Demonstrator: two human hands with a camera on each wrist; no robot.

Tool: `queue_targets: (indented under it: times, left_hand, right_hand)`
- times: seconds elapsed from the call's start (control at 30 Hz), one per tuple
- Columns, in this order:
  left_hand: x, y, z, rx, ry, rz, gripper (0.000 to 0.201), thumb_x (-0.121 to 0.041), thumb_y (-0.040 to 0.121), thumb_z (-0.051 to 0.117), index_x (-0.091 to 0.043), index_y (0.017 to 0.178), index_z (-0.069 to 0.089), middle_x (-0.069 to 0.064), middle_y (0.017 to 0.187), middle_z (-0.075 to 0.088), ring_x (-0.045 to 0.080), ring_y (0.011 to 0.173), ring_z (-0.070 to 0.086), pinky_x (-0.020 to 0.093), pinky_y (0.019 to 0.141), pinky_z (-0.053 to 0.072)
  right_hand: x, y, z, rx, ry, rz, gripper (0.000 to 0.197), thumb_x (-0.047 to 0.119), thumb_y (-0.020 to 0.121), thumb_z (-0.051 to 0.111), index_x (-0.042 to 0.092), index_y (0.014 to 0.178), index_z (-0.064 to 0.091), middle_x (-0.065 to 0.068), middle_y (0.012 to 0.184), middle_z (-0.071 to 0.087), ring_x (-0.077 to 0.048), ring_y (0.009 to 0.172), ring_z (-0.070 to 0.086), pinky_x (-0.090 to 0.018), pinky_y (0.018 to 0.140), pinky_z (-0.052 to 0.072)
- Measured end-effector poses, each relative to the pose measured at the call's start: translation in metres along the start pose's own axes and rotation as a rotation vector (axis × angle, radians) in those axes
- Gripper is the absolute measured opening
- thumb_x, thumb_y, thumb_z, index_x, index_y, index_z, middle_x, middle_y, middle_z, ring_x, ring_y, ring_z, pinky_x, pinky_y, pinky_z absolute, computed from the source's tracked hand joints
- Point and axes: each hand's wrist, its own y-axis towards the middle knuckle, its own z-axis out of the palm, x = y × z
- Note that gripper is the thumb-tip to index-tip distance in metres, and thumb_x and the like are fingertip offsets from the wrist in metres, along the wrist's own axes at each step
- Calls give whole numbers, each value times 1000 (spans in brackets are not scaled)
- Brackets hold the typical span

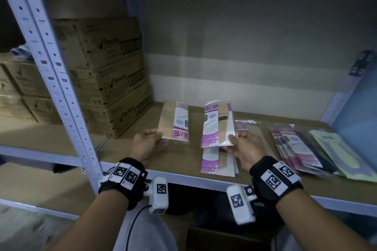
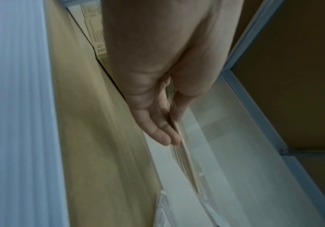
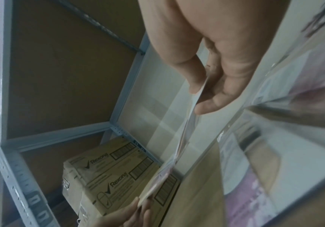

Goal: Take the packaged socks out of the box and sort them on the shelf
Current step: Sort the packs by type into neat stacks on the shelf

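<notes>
While I watch from the head view, my left hand (image 1: pixel 148 143) pinches a tan sock pack (image 1: pixel 175 122) over the shelf (image 1: pixel 183 177), near its front edge; my right hand (image 1: pixel 244 149) pinches a pink-labelled pack (image 1: pixel 218 126). Left wrist: fingers (image 2: pixel 157 129) and thumb clamp the pack's thin edge. Right wrist: thumb and fingers (image 3: pixel 212 104) squeeze the pack edge, Rexona cartons (image 3: pixel 107 173) behind.

The stacked brown cardboard boxes (image 1: pixel 114 79) each read "Rexona" beside a tick mark. Right of those boxes, the beige sock pack with a pink band (image 1: pixel 175 123) reads "ENE", upside down.
</notes>
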Motion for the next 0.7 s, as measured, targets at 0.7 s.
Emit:
queue_targets:
  times: [0.7]
  left_hand:
    - [21,-39,86,202,-65,-55,20,-1,92,56,-3,111,49,27,98,69,32,82,70,36,73,61]
  right_hand:
    - [-2,-7,-111,-168,46,-47,20,-4,89,56,-3,109,53,-21,108,65,-32,93,68,-31,65,60]
